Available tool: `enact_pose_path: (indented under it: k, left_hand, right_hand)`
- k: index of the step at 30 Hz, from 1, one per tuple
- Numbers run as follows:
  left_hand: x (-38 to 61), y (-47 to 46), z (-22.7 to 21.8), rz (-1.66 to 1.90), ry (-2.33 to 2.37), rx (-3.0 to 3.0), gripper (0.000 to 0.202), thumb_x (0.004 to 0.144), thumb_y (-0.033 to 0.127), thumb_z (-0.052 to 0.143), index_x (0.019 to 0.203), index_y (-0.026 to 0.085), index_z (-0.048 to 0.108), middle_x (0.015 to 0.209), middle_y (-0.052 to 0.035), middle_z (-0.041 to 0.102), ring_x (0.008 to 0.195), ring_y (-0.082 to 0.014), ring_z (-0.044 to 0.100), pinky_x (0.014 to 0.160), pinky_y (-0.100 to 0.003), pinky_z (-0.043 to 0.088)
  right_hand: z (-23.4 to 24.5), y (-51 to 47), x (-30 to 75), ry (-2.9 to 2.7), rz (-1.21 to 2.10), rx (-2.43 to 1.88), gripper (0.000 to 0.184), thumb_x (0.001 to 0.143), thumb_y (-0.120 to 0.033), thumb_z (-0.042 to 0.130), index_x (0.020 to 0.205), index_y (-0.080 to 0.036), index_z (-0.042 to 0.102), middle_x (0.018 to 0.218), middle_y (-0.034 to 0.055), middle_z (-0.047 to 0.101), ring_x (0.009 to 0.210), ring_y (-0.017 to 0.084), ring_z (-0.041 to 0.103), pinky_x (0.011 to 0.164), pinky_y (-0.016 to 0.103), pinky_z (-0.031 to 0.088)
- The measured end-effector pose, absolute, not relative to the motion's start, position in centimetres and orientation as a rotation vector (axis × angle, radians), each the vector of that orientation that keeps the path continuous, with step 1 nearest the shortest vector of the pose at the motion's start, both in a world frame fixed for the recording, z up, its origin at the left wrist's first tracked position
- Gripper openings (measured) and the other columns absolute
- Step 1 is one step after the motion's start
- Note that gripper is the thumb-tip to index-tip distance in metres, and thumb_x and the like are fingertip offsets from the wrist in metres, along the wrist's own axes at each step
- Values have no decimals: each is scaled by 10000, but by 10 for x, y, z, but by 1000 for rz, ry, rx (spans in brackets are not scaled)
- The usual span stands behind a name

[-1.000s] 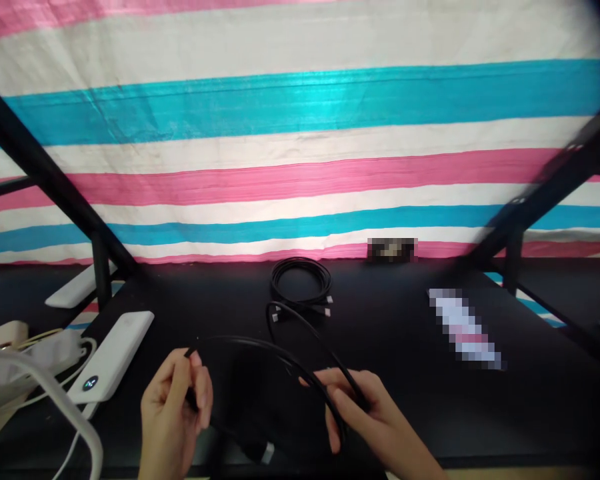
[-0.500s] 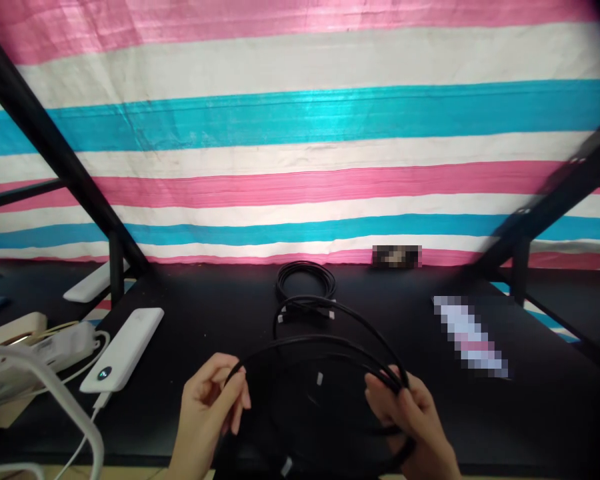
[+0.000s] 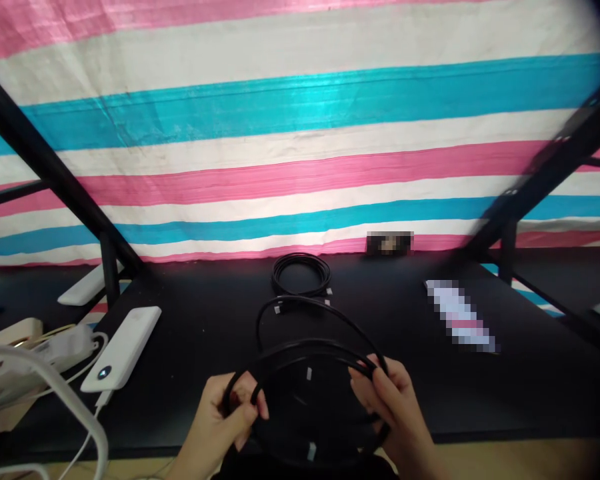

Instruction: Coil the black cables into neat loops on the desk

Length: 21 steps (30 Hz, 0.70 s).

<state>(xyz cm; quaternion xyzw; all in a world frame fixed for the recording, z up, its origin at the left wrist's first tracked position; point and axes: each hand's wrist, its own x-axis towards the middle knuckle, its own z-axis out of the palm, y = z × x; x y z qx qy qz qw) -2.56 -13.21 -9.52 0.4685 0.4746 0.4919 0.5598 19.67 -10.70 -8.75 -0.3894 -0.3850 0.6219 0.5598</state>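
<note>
A black cable [image 3: 310,343] runs in loose loops between my two hands, over the table's front part. My left hand [image 3: 237,407] has its fingers closed round the loops on the left side. On the right, my right hand [image 3: 387,400] pinches several strands together between thumb and fingers. One loop arches up and away toward the back. Small white tags show within and below the loops. Behind lies a second black cable [image 3: 301,275], coiled in a ring on the table, with small white tags at its near side.
On the black table [image 3: 195,333], a white power bank [image 3: 125,350] with a plugged-in lead lies left. Beyond it are a power strip [image 3: 63,357], another white block [image 3: 83,287] and a white tube [image 3: 75,393]. A blurred-out flat item [image 3: 460,317] lies right. Black frame bars slant on both sides.
My left hand has moved right and now has more of the cable loops in its fingers. The loops are drawn closer together. The whole view has shifted and tilted slightly.
</note>
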Motion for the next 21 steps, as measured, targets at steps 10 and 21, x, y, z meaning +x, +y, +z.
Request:
enact_pose_path:
  k: [10,21]
  left_hand:
    - [-9,-128,-101,1490,1379,686,436,451,476,839,642,155,613,497,17,528,428,-94,470,442,-228,411]
    - [-23,-104,-84,1636,1373,773,437,583,525,757,499,171,515,404,43,387,372,-63,320,347,-189,287]
  right_hand:
    - [-107,-102,201,-884,1425,-994,363,711,-558,662,747,-197,663,337,-58,404,283,61,292,353,227,287]
    - [-75,-97,193,-914,1608,-943,378,645,-536,736,786,-195,654,410,-31,561,449,124,543,590,273,433]
